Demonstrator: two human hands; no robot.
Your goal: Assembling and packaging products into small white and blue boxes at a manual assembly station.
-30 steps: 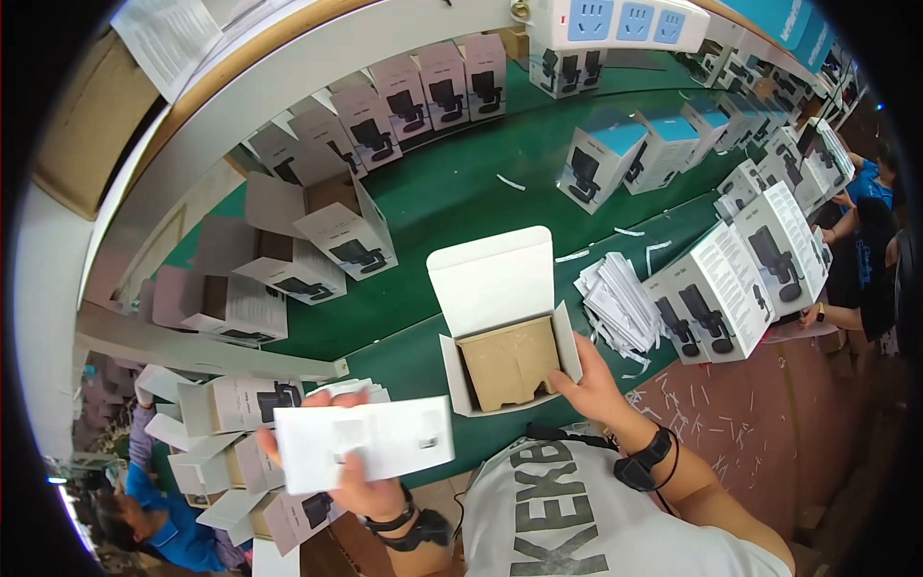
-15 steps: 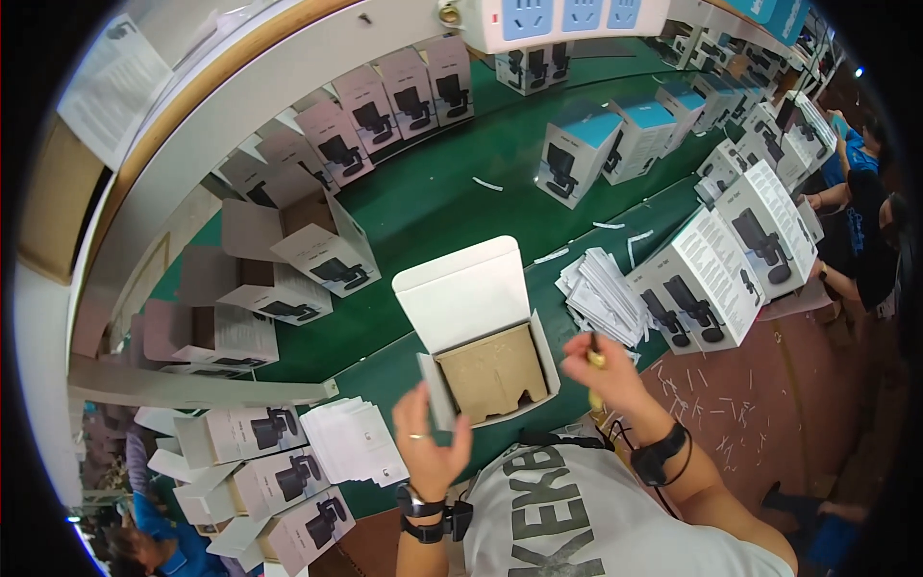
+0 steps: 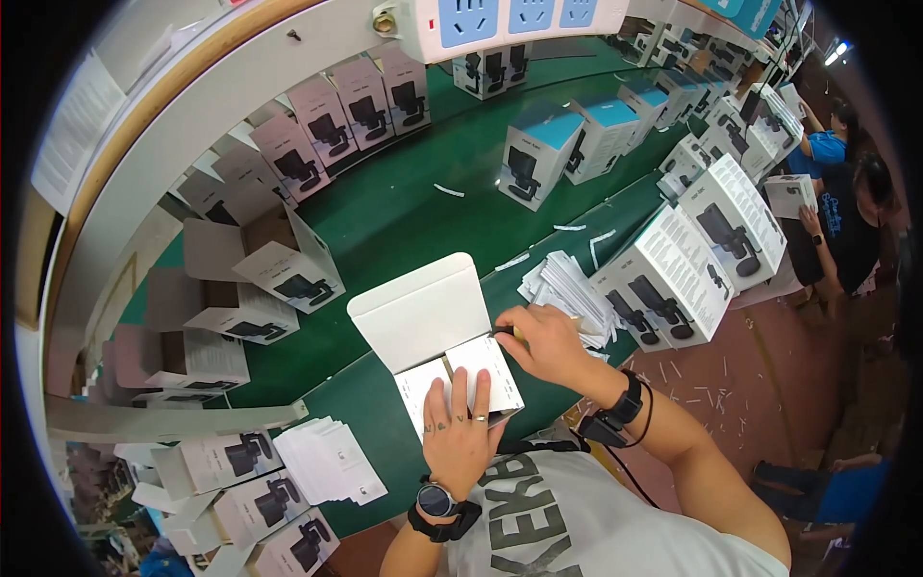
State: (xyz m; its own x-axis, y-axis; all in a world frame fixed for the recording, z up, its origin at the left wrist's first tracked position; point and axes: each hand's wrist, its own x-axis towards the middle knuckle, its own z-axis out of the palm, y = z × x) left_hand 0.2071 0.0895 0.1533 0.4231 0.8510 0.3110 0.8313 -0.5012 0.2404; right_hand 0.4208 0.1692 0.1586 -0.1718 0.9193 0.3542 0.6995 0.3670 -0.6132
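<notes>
An open white box (image 3: 420, 313) stands on the green table in front of me, its long lid raised at the back. Its two white side flaps (image 3: 484, 360) are folded inward over the cardboard insert. My left hand (image 3: 458, 438) lies on these flaps, fingers stretched out, with a ring on one. At the box's back right corner, my right hand (image 3: 551, 348) is closed around a small yellow and dark tool (image 3: 520, 334). Most of that tool is hidden by my fingers, so its kind is unclear.
White folded papers (image 3: 571, 293) are heaped to the right, and a white paper stack (image 3: 327, 460) lies left. Printed boxes (image 3: 663, 279) stand at right; open boxes (image 3: 288, 258) stand at left. A power strip (image 3: 519, 24) is overhead. Co-workers (image 3: 846, 221) are at far right.
The box's side flaps have been folded in over the insert. My left hand has come down onto them, and my right hand has moved left to the box's corner. The view has shifted slightly.
</notes>
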